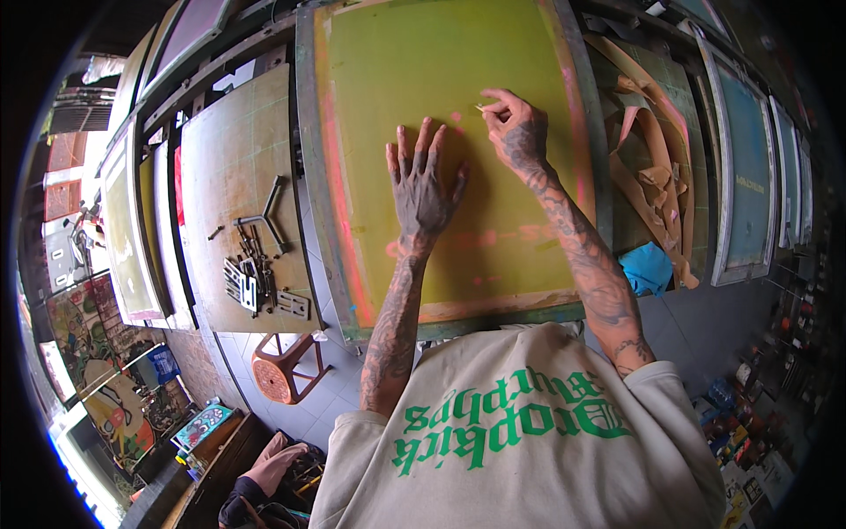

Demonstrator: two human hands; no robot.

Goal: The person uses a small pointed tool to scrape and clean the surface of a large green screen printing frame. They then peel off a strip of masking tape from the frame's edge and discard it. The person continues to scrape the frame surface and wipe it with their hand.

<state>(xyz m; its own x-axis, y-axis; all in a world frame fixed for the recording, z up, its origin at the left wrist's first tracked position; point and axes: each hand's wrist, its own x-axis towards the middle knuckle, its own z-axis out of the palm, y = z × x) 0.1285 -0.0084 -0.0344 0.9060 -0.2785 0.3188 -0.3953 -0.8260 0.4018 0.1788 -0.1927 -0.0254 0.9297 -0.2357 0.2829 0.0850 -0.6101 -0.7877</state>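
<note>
A large screen-printing frame (pixel 311 123) with yellow-green mesh lies flat before me, with pink and pale strips along its inner edges. My left hand (pixel 423 189) rests on the mesh, palm down and fingers spread, holding nothing. To its right, my right hand (pixel 515 128) is closed in a pinch just over the mesh. A small, thin, pale thing (pixel 480 108) sticks out from its fingertips, too little in view to name. Faint pink marks (pixel 456 117) show on the mesh between the hands, and others lie nearer my body.
On the board (pixel 238 123) at left lie a Y-shaped metal bar (pixel 269 216), bolts (pixel 251 256) and slotted metal plates (pixel 293 304). Crumpled brown tape (pixel 661 181) and a blue cloth-like bundle (pixel 647 269) occupy the right board. A brown stool (pixel 280 375) stands below left; more frames (pixel 745 167) stand at right.
</note>
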